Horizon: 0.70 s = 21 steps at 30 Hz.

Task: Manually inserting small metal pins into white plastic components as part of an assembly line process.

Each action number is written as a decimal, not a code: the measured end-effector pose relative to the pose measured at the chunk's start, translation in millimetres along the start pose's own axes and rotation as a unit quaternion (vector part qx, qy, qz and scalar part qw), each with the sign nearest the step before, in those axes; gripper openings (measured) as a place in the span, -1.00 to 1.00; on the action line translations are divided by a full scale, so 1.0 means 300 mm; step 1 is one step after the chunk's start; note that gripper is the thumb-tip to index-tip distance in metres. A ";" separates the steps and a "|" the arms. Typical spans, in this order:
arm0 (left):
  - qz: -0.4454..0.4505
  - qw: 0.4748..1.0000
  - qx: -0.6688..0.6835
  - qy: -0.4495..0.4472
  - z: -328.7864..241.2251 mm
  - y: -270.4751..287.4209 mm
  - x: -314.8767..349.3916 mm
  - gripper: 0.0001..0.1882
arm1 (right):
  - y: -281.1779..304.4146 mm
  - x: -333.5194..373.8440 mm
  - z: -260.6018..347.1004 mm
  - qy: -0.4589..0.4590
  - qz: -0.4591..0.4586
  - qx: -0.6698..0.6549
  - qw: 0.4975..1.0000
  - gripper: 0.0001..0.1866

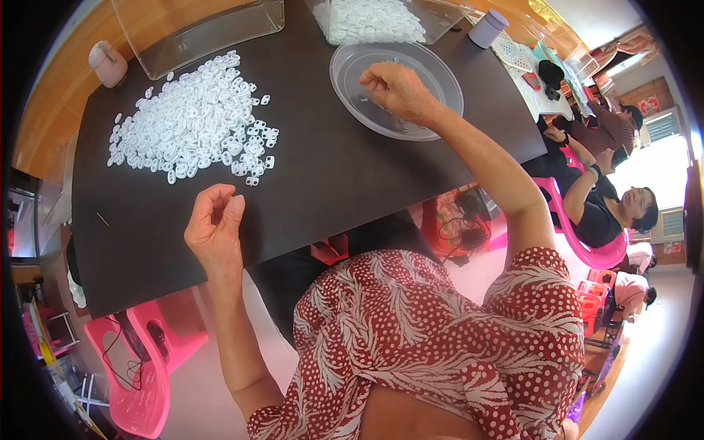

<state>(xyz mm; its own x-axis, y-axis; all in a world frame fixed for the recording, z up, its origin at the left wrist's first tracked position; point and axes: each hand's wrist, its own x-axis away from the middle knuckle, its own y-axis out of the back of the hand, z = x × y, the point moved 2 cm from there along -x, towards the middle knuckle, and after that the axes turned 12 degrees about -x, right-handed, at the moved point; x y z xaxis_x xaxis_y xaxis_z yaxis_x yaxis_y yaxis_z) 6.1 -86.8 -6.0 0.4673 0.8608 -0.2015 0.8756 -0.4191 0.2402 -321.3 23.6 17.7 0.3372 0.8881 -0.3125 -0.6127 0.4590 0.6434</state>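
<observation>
Pieces (189, 121), small and white, are lying heaped at the far left on the dark desk (308, 187). I am seeing the left hand (215, 226) hovering just nearer, thumb beside curled fingers. The right hand (400, 89) is hovering over the clear round dish (443, 82), far right; I cannot tell whether either grip is closing on anything.
</observation>
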 end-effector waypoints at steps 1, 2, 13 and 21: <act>0.000 1.000 0.000 0.000 0.001 0.001 0.002 -0.86 | 0.005 0.000 0.000 0.020 0.006 0.020 1.000 -0.83; -0.003 1.000 0.003 0.000 0.002 0.002 0.004 -0.86 | 0.008 0.002 -0.004 0.019 0.006 0.020 1.000 -0.83; 0.020 1.000 0.002 0.020 0.002 -0.008 0.028 -0.89 | -0.030 -0.001 -0.043 0.097 0.045 0.165 0.981 -0.96; 0.013 1.000 0.005 0.024 0.010 -0.007 0.029 -0.90 | -0.037 -0.005 -0.034 0.106 0.056 0.185 0.975 -0.96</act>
<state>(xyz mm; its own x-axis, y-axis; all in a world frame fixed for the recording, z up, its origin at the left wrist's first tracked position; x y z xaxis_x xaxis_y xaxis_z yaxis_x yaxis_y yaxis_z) 8.7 -79.4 -11.0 0.4838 0.8624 -0.1489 0.8643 -0.4442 0.2357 -322.2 17.5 3.9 0.1032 0.9350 -0.3393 -0.3244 0.3542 0.8771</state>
